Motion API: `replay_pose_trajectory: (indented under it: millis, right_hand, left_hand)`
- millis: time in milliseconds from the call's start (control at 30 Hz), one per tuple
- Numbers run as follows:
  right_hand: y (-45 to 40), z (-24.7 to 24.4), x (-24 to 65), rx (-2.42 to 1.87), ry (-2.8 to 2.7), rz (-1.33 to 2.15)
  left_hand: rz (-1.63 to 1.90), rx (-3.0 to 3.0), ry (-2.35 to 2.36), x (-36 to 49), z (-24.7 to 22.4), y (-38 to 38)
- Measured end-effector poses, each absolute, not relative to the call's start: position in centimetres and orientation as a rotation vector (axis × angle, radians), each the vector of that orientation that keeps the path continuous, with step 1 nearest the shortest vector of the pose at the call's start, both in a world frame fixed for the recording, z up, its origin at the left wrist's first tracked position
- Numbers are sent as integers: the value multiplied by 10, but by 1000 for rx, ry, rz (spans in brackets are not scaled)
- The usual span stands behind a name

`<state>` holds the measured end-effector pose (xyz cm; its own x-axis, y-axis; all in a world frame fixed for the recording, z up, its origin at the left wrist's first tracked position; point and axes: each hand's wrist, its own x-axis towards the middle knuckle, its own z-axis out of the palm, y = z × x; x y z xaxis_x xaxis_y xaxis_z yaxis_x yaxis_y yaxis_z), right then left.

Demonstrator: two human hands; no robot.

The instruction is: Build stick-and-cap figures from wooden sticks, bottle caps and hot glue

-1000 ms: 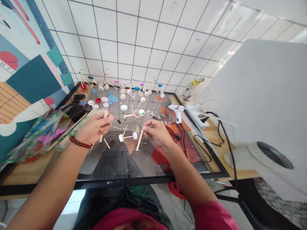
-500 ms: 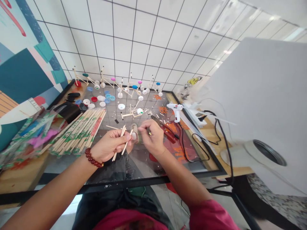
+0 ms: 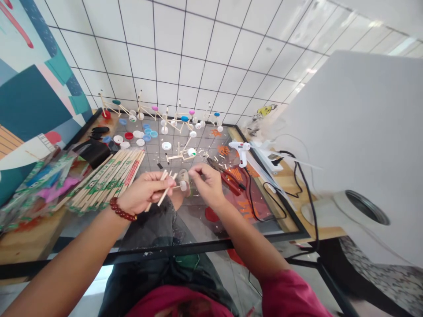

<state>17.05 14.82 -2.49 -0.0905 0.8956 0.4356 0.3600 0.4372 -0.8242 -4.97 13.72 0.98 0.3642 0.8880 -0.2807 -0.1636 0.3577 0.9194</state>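
Observation:
My left hand [image 3: 147, 191], with a dark red bead bracelet at the wrist, is closed around several pale wooden sticks [image 3: 164, 193] that fan out between thumb and fingers. A small white round piece [image 3: 183, 186] shows just right of its fingertips; whether it is joined to a held stick I cannot tell. Beside it my right hand [image 3: 208, 182] is curled, thumb and forefinger drawn together in a pinch. Anything in that pinch is too small to make out. Just beyond the hands lies a stick assembly [image 3: 180, 156] with a white cap.
Wrapped chopsticks [image 3: 109, 180] lie at left. Several stick figures with bottle caps [image 3: 184, 119] stand along the tiled wall, near loose caps [image 3: 128, 135]. Red-handled pliers [image 3: 231, 180], a white glue gun [image 3: 243, 152] with its black cord, and wood scraps [image 3: 220, 158] are at right.
My left hand has shifted slightly left and turned, tilting the sticks differently. The right hand has moved a little left and stays pinched. The objects on the table have not moved.

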Motion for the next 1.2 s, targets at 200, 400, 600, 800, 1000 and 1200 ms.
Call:
replay_pose_trajectory:
  millis: [200,400,600,800,1000,1200]
  right_hand:
    - [199,-20,178,-1011,-2248,532]
    - [236,-17,144,-815,-2657,515]
    - [240,-21,143,-828,-2711,564]
    - [228,-8,144,-1075,-2105,914]
    - [216,-2,120,-1028,-1829,1442]
    - [219,0,112,-1054,-1798,1442]
  left_hand:
    - [1192,787,1244,-82,16,169]
    - [1188,766,1221,-79,10,171]
    - [1206,780,1185,-79,5,171]
    - [1233,798,1164,-77,3,172]
    - [1230,830,1106,-77,-2,172]
    - [1241,825,1090,-76,-5,172]
